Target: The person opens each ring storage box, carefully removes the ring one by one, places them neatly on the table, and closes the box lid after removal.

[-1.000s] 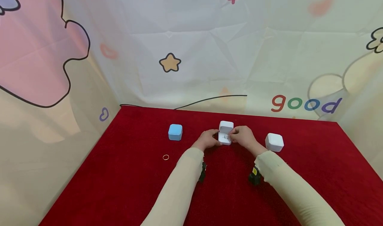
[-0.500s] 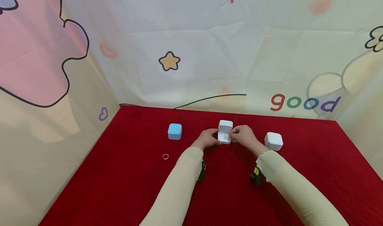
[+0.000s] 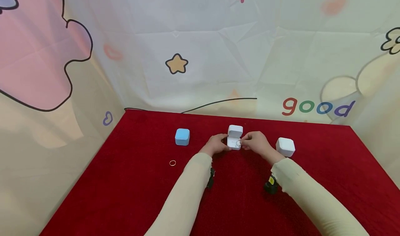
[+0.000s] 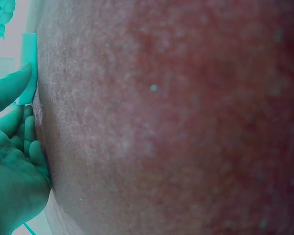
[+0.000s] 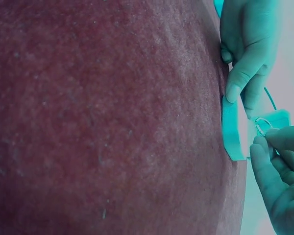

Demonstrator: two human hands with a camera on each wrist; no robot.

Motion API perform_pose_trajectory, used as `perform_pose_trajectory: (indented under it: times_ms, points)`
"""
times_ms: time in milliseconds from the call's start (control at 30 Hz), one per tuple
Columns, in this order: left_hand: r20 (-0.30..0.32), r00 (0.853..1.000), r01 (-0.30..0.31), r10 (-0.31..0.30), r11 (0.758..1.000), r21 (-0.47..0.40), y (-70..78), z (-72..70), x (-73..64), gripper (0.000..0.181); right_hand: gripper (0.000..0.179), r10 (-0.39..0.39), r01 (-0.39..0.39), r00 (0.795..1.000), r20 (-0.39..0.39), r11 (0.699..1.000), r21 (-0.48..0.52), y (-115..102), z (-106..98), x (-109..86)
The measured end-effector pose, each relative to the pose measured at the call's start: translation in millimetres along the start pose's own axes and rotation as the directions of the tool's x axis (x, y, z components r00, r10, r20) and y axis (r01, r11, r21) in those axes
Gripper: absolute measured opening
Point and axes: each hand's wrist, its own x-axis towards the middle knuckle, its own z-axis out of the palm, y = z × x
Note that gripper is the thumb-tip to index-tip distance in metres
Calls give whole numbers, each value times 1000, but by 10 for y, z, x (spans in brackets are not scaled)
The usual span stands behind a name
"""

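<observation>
A white ring box [image 3: 232,144] stands on the red cloth with its lid raised. My left hand [image 3: 215,144] grips its left side, thumb at the front and fingers behind, and the left wrist view shows the thumb against the box wall [image 4: 30,51]. My right hand [image 3: 257,144] pinches a ring [image 3: 238,143] between thumb and index finger, over the right part of the box base. In the right wrist view the band [image 5: 258,129] looks studded and rises above the pinching fingertips [image 5: 258,147]. The left thumb rests on the box's front face [image 5: 231,128] there.
Left of the hands a closed light blue box [image 3: 182,137] sits on the red cloth [image 3: 125,180]. Nearer lies a thin gold-coloured ring [image 3: 172,163]. A closed white box [image 3: 285,147] stands just right of my right forearm. A printed curtain [image 3: 203,73] hangs behind the table.
My right hand has shifted slightly to the right with the ring, which now shows nearer the box's right edge. The left hand has kept its grip on the box.
</observation>
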Motion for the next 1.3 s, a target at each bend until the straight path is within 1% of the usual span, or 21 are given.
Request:
perform_pose_trajectory:
  times_ms: [233,500,667,900,1067,1167,1300]
  points:
    - [-3,1000,2,-2,1000,12,-2,13,6,61,20,19,-19,1000,10,1000,-14,-8,9,-50]
    - [-4,1000,-1,1,1000,14,-16,25,25,61,19,7,-7,999,31,1000,-3,-43,25,-130]
    - [1,1000,-4,4,1000,18,-24,28,32,61,19,13,-13,999,46,1000,-8,-59,30,-175]
    - [6,1000,-15,14,999,47,-29,33,36,60,18,-9,8,998,60,1000,23,-26,72,-221]
    - [-5,1000,-23,23,999,42,-40,26,40,60,18,-48,45,996,72,998,38,-12,121,-259]
    - [-10,1000,-21,22,999,36,-41,19,41,60,18,-47,44,996,75,998,42,7,149,-275]
    - [-11,1000,-16,16,1000,27,-40,16,34,60,17,-25,21,996,85,998,56,33,169,-296]
